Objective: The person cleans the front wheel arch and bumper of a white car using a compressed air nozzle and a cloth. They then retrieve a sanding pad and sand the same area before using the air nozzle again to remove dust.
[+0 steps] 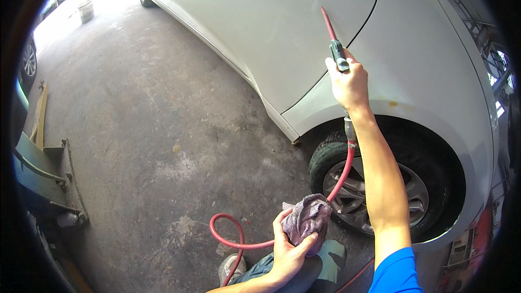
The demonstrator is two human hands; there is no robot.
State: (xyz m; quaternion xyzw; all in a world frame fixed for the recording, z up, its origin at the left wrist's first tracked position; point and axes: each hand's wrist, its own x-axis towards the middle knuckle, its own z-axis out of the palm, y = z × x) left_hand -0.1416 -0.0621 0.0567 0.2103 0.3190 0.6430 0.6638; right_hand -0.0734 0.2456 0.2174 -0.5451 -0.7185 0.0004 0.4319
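Observation:
My right hand (351,84) is stretched out toward the silver-white car (260,27), closed around the dark handle of an air blow gun (337,53). The gun's thin red nozzle points away from me at the rear door, near the curved door seam; whether its tip touches the paint I cannot tell. From a metal coupling below my wrist, a red air hose (343,176) runs down past the wheel. Lower down, my left hand (290,255) grips a crumpled greyish-purple cloth (308,221). The hose passes behind that cloth and hand, then loops on the left.
A rear wheel (355,190) sits in the arch beside my right forearm. Yellowish marks (393,103) show above the arch. Grey concrete floor (163,103) spreads left. Blue-green metal equipment (38,171) stands at the left edge, a pale bucket (86,11) farther off.

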